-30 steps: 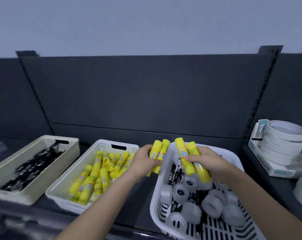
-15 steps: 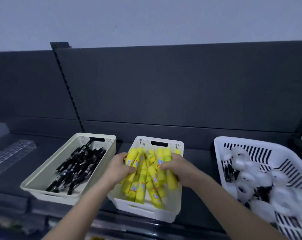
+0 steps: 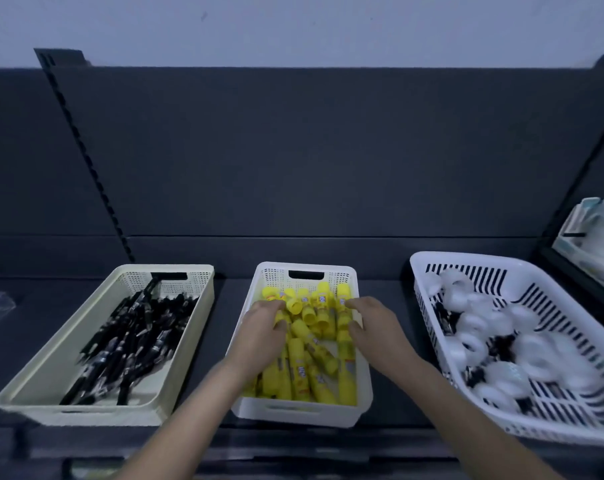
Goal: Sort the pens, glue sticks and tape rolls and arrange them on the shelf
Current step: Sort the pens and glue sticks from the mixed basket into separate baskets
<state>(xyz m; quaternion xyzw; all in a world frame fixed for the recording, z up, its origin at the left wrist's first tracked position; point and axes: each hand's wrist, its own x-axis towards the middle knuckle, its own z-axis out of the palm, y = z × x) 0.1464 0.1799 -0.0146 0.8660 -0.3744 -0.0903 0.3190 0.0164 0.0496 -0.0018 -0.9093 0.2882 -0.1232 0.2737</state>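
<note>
Both hands have let go of their bundles since half second ago: left hand (image 3: 260,336) and right hand (image 3: 376,329) now loose, fingers spread, resting on glue sticks (image 3: 314,362) lying in white bin (image 3: 276,275) (middle of three). Dark shelf (image 3: 231,296), dark back panel (image 3: 328,150), pale wall (image 3: 293,26) above. Beige bin (image 3: 86,412) of pens (image 3: 131,337) at left. Slotted basket (image 3: 501,261) at right holds tape rolls (image 3: 473,344), black items mixed in. Blurred box (image 3: 591,244) at far right edge.

Black pens (image 3: 131,341) lie heaped in the beige bin (image 3: 68,410) at left. Yellow glue sticks (image 3: 314,368) fill the white middle bin (image 3: 293,415). White tape rolls (image 3: 473,344) lie jumbled in the slotted basket (image 3: 553,431) at right.
</note>
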